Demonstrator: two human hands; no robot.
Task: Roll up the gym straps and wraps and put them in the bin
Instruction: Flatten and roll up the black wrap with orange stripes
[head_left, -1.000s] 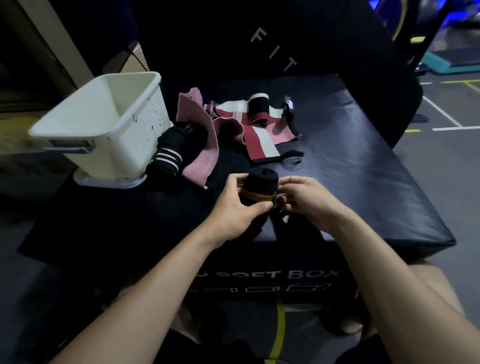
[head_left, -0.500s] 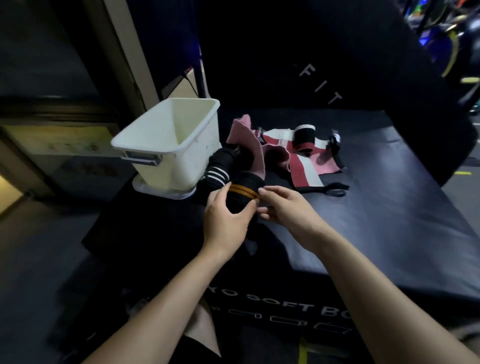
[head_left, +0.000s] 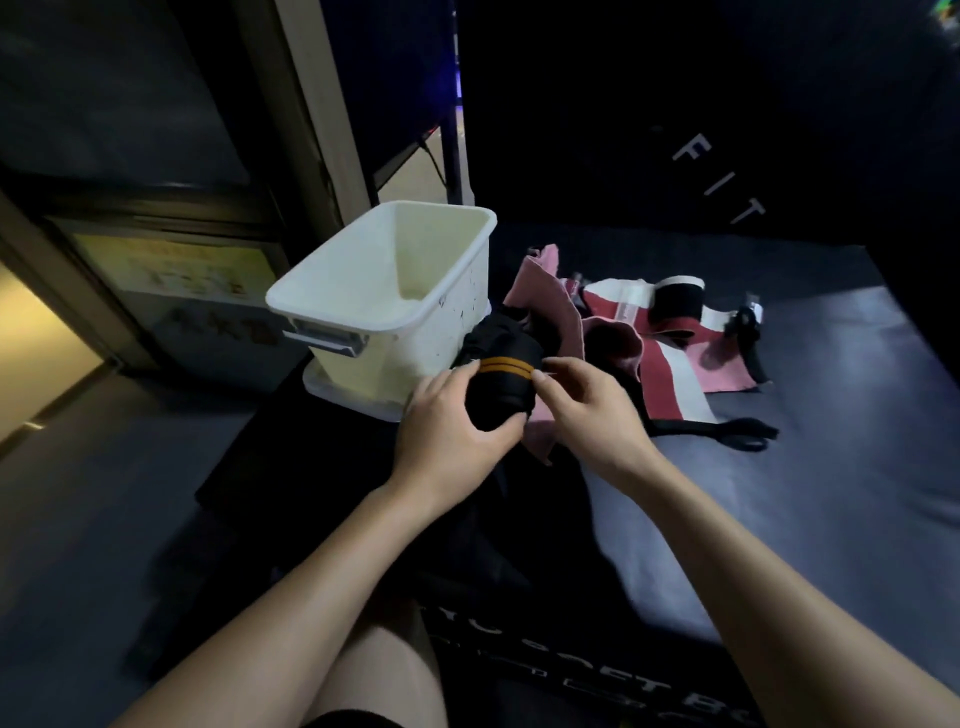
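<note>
I hold a rolled black wrap with two orange stripes (head_left: 503, 387) in front of me, just right of the white bin (head_left: 384, 317). My left hand (head_left: 447, 431) grips the roll from the left and below. My right hand (head_left: 587, 410) pinches its right side with thumb and fingertips. The bin stands on the left part of the black soft box (head_left: 831, 467) and looks empty inside. Behind the roll lie a pink wrap (head_left: 540, 291), a red, white and pink wrap (head_left: 670, 369) and a black strap with a loop (head_left: 727, 431), all unrolled.
A black padded wall with white letters (head_left: 722, 176) rises behind the box. A window frame and wall (head_left: 291, 130) stand to the left of the bin. The floor drops away at the left. My bare knee (head_left: 384, 670) shows at the bottom.
Both hands have carried the rolled wrap up and to the left, closer to the bin. My view has swung left and the bin now sits nearer the middle.
</note>
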